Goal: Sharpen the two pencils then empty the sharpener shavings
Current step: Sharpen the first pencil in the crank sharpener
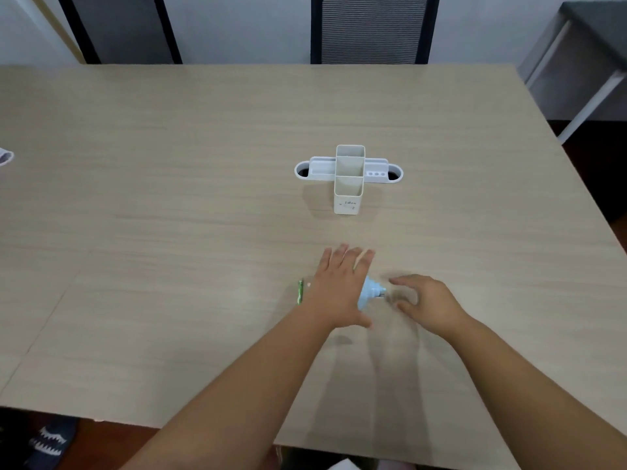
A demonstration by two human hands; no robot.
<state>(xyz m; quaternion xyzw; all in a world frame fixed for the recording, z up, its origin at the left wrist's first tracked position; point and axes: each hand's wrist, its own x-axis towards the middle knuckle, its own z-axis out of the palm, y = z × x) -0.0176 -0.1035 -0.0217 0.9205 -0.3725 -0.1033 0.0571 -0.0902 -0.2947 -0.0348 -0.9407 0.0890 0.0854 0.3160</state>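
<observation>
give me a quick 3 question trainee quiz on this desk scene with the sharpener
1. True or false: the white plastic desk organiser holds pencils.
2. What does the left hand cover? A) pale blue plastic sharpener B) the organiser C) a chair
3. Fill in: the green pencil lies on the light wooden table to the ___ of the left hand.

Key: 1 false, its compartments look empty. 2 A; the right hand hovers open beside its crank end. 3 left.

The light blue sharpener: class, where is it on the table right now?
In the head view, the light blue sharpener sits on the table's near side, between the left hand and right hand, nearer than the white desk organiser.
</observation>
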